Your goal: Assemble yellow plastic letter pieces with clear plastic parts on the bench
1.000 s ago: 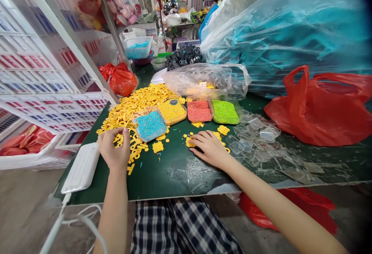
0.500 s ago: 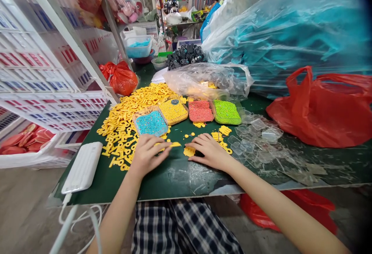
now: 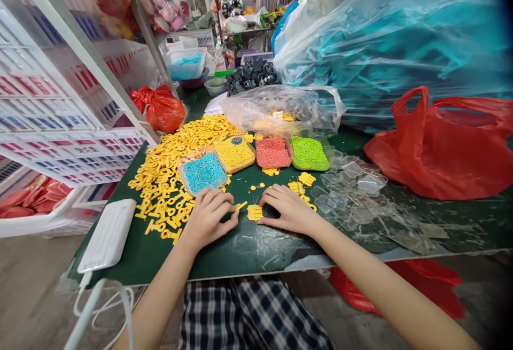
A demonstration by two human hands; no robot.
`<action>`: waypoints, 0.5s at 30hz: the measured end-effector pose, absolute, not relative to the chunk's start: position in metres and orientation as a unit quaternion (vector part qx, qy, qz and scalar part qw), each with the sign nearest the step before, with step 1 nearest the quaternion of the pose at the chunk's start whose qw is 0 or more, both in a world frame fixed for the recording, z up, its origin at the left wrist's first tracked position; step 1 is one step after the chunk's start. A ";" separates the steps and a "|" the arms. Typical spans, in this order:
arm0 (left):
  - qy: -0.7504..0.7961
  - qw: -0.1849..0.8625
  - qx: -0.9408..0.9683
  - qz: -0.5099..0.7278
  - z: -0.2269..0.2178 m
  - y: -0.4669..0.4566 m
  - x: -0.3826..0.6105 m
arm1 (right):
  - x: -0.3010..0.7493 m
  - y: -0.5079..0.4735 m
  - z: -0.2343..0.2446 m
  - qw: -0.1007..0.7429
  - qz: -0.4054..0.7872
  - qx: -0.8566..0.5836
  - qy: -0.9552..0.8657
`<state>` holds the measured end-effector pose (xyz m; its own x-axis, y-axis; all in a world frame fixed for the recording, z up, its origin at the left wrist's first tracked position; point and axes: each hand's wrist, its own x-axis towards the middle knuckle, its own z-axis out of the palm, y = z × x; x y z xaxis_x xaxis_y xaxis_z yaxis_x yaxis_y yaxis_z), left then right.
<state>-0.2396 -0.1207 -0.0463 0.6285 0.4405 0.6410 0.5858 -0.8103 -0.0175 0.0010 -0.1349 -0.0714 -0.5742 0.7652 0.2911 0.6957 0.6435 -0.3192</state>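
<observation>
I see my left hand (image 3: 208,216) resting palm down on the dark green table top (image 3: 248,243), just left of the frame's centre. Its fingers (image 3: 224,200) are curled close together, and the thumb and forefinger pinch a thin yellow plastic stick piece (image 3: 241,205) whose tip pokes out to the right. My right hand (image 3: 290,208) lies just right of centre, fingers narrow and bent, the fingertips (image 3: 266,200) touching the right edge of a small flat yellow plastic comb-shaped part (image 3: 254,212) that lies on the table between the two hands. I cannot tell whether the right hand truly grips that part or only presses on it.

Left of my left hand spreads a big heap of yellow plastic key-shaped pieces (image 3: 172,163), running up toward the middle of the frame. Just above the hands sit four shallow clear trays in a row: one with blue beads (image 3: 203,172), one with yellow beads (image 3: 234,152), one with coral-red beads (image 3: 273,152) and one with green beads (image 3: 308,153). To the right of my right hand lies a scatter of clear plastic lids (image 3: 352,189). A white ridged power bank (image 3: 108,235) with a cable lies at lower left. A red plastic bag (image 3: 444,147) sits at the right, a crumpled clear plastic bag (image 3: 280,107) above the trays, and a large clear sack of teal material (image 3: 401,40) fills the upper right.
</observation>
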 end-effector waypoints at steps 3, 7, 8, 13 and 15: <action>-0.276 0.061 -0.916 -0.284 -0.048 -0.120 -0.236 | -0.001 -0.136 -0.073 0.214 0.084 -0.412 -0.882; -0.240 -0.034 -0.944 -0.224 -0.055 -0.119 -0.230 | -0.003 -0.136 -0.076 0.215 0.076 -0.412 -0.882; -0.232 -0.050 -0.948 -0.214 -0.057 -0.119 -0.229 | -0.003 -0.136 -0.077 0.211 0.072 -0.413 -0.883; -0.240 -0.067 -0.951 -0.185 -0.064 -0.119 -0.226 | -0.003 -0.135 -0.079 0.203 0.067 -0.418 -0.883; -0.248 -0.068 -0.950 -0.178 -0.064 -0.119 -0.227 | -0.002 -0.135 -0.079 0.208 0.070 -0.415 -0.883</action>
